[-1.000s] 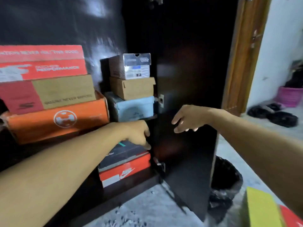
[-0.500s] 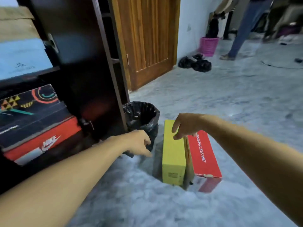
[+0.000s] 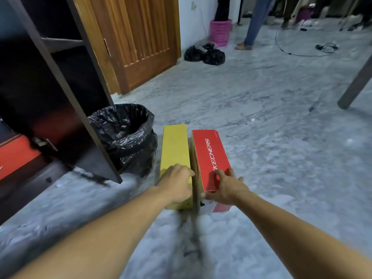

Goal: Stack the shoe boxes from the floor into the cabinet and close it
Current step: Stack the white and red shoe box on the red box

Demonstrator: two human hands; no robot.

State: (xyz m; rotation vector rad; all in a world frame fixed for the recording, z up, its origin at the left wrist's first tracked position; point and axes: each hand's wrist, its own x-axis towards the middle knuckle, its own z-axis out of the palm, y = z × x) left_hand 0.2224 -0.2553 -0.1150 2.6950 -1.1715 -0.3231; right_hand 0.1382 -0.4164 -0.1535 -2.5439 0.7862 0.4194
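Observation:
Two shoe boxes stand on edge side by side on the grey floor: a yellow box (image 3: 174, 148) and a red Skechers box (image 3: 210, 158). My left hand (image 3: 177, 185) lies over the near end of the yellow box, its fingers curled down into the gap between the boxes. My right hand (image 3: 226, 187) grips the near end of the red box, fingers spread on its top face and thumb under its near corner. The dark cabinet (image 3: 46, 81) stands at the left with its door (image 3: 84, 109) swung open. A red box (image 3: 14, 156) shows on its bottom shelf.
A bin lined with a black bag (image 3: 128, 135) stands just behind the open door, close to the yellow box. A wooden room door (image 3: 141, 41), black bags (image 3: 205, 54), a pink basket (image 3: 220, 32), a person's legs (image 3: 253, 23) and a cable (image 3: 302, 51) lie farther back.
My view has swung from the cabinet shelves down to the floor. Both hands have dropped onto the near ends of the two boxes, the left on the yellow, the right on the red.

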